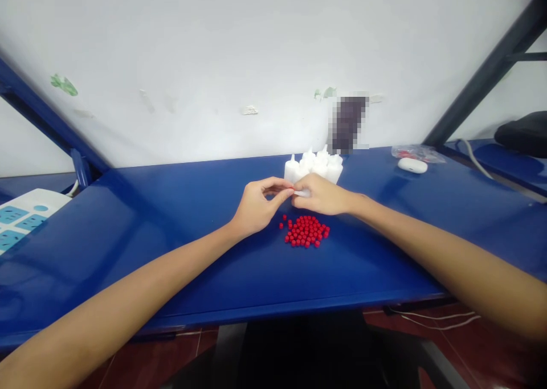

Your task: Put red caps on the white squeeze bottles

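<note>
Because both hands meet fingertip to fingertip, the tiny parts between them are partly hidden. The left hand [257, 208] pinches a small red piece [292, 188] between thumb and fingers, while the right hand [322, 195] is curled around a white nozzle [303, 193], its tip directed at that pinch. The sideways hold seems chosen to line the two up; whether they touch, I cannot tell. Just nearer the body than the hands lies a loose heap of red caps [306, 232] on the table [200, 269], probably put there for easy picking. Just beyond the hands stand white bottles [314, 164], grouped upright; the right hand covers part of them, and they likely limit room on the far side. Well apart to the hands' right are a white case [412, 165] and a clear bag [423, 153]; far left, a socket strip [32, 215].
</note>
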Tool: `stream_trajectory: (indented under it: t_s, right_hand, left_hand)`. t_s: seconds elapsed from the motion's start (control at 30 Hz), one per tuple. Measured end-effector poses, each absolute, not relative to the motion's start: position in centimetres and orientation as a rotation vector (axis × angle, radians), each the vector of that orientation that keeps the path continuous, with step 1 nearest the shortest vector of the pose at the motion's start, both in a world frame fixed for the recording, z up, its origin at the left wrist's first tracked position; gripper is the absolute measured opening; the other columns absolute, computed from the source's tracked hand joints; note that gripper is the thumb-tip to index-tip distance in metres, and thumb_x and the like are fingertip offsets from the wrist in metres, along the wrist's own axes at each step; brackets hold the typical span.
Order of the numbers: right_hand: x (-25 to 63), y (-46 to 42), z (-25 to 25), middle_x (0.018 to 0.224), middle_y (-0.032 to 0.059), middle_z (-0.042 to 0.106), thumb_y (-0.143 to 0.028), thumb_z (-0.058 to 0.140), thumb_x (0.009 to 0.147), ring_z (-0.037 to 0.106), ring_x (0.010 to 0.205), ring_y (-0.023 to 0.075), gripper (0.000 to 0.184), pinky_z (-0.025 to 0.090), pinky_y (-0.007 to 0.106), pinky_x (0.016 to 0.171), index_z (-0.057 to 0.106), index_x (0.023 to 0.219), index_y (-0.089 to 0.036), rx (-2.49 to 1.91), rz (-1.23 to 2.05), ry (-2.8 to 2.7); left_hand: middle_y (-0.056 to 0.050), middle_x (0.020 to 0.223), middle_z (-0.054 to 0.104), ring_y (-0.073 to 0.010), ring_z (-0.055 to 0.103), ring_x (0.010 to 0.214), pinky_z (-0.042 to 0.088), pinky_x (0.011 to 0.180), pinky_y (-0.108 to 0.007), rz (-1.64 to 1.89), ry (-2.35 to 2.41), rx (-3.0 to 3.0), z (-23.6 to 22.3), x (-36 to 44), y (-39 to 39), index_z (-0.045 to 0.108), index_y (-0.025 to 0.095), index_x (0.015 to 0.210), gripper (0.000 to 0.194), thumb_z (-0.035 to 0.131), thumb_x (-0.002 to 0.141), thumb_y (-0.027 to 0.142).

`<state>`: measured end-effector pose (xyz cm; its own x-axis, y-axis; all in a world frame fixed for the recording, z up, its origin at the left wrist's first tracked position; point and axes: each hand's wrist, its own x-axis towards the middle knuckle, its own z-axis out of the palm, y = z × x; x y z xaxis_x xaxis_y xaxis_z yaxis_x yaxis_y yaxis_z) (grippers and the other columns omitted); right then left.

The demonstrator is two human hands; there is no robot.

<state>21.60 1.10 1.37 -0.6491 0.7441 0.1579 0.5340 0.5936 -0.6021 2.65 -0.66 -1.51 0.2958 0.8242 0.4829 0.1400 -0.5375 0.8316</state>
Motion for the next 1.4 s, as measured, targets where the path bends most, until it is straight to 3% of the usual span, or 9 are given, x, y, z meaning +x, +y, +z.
stream_trajectory:
  t_s: [0.23, 0.43, 0.63, 0.8, 0.9, 1.07, 1.27, 1.4]
  right_hand:
    - [21.9, 1.6, 1.8, 0.051, -0.0045, 0.04, -0.027, 0.048, 0.079, 0.035, 0.049, 0.0089, 0.024, 0.029, 0.025, 0.049, 0.041, 0.056, -0.019, -0.818, 1.008, -2.446]
    - [22.1, 2.4, 1.5, 0.053, -0.0013, 0.048, -0.04, 0.036, 0.094, 0.045, 0.047, 0.011, 0.041, 0.038, 0.025, 0.047, 0.053, 0.064, -0.017, -0.876, 1.27, -2.337]
    - [22.0, 1.8, 1.0, 0.051, -0.0017, 0.047, -0.048, 0.027, 0.102, 0.042, 0.046, 0.0088, 0.057, 0.036, 0.024, 0.051, 0.051, 0.062, -0.016, -0.884, 1.155, -2.295]
    - [21.8, 1.4, 0.9, 0.051, -0.0018, 0.045, -0.06, 0.032, 0.099, 0.04, 0.049, 0.0086, 0.062, 0.033, 0.026, 0.057, 0.044, 0.055, -0.017, -0.863, 0.943, -2.361]
    - [21.9, 1.1, 1.1, 0.057, -0.0001, 0.052, -0.056, 0.035, 0.099, 0.044, 0.053, 0.0093, 0.058, 0.033, 0.026, 0.059, 0.05, 0.06, -0.016, -0.872, 0.847, -2.425]
    - [22.2, 0.8, 1.4, 0.057, 0.0003, 0.054, -0.041, 0.039, 0.097, 0.046, 0.052, 0.0094, 0.047, 0.031, 0.026, 0.056, 0.052, 0.06, -0.015, -0.854, 0.803, -2.488]
    - [22.5, 0.9, 0.9, 0.049, -0.0025, 0.047, -0.051, 0.042, 0.096, 0.039, 0.047, 0.0071, 0.053, 0.026, 0.025, 0.051, 0.05, 0.058, -0.015, -0.839, 0.783, -2.443]
    - [22.3, 1.0, 0.9, 0.05, -0.0035, 0.043, -0.049, 0.04, 0.097, 0.035, 0.047, 0.0064, 0.052, 0.024, 0.025, 0.051, 0.047, 0.057, -0.016, -0.806, 0.751, -2.458]
  left_hand:
    - [-0.006, 0.094, 0.076, -0.0183, 0.071, 0.087, 0.058, 0.086, -0.033, 1.27, 0.879, 1.957, -1.5, 2.6, -0.6, 0.076, 0.017, 0.094, 0.019, 0.071, 0.084, 0.033]
    - [-0.008, 0.092, 0.077, -0.0191, 0.073, 0.084, 0.06, 0.085, -0.033, 1.246, 0.854, 1.737, -1.3, 2.5, -0.3, 0.073, 0.013, 0.092, 0.028, 0.077, 0.079, 0.038]
    - [-0.007, 0.087, 0.076, -0.0193, 0.074, 0.081, 0.06, 0.081, -0.03, 1.234, 0.859, 1.659, -1.3, 2.4, -0.5, 0.071, 0.013, 0.091, 0.032, 0.081, 0.073, 0.036]
    - [-0.006, 0.089, 0.075, -0.0183, 0.073, 0.084, 0.06, 0.083, -0.029, 1.191, 0.8, 1.739, -1.5, 2.2, -0.4, 0.07, 0.013, 0.093, 0.024, 0.076, 0.077, 0.03]
    - [-0.007, 0.095, 0.074, -0.0173, 0.072, 0.087, 0.058, 0.085, -0.028, 1.1, 0.708, 1.812, -1.3, 2.3, -0.5, 0.071, 0.013, 0.093, 0.017, 0.072, 0.081, 0.025]
    - [-0.006, 0.09, 0.07, -0.0129, 0.067, 0.078, 0.055, 0.072, -0.023, 0.991, 0.737, 1.917, -1.1, 2.5, -0.6, 0.07, 0.012, 0.09, 0.014, 0.072, 0.081, 0.023]
    - [-0.003, 0.077, 0.068, -0.0096, 0.062, 0.066, 0.051, 0.064, -0.021, 0.928, 0.717, 1.898, -1.2, 2.5, -0.5, 0.069, 0.013, 0.1, 0.021, 0.069, 0.085, 0.028]
    - [-0.003, 0.078, 0.068, -0.0099, 0.062, 0.066, 0.052, 0.065, -0.022, 0.923, 0.687, 1.868, -1.4, 2.4, -0.3, 0.069, 0.013, 0.099, 0.022, 0.069, 0.086, 0.03]
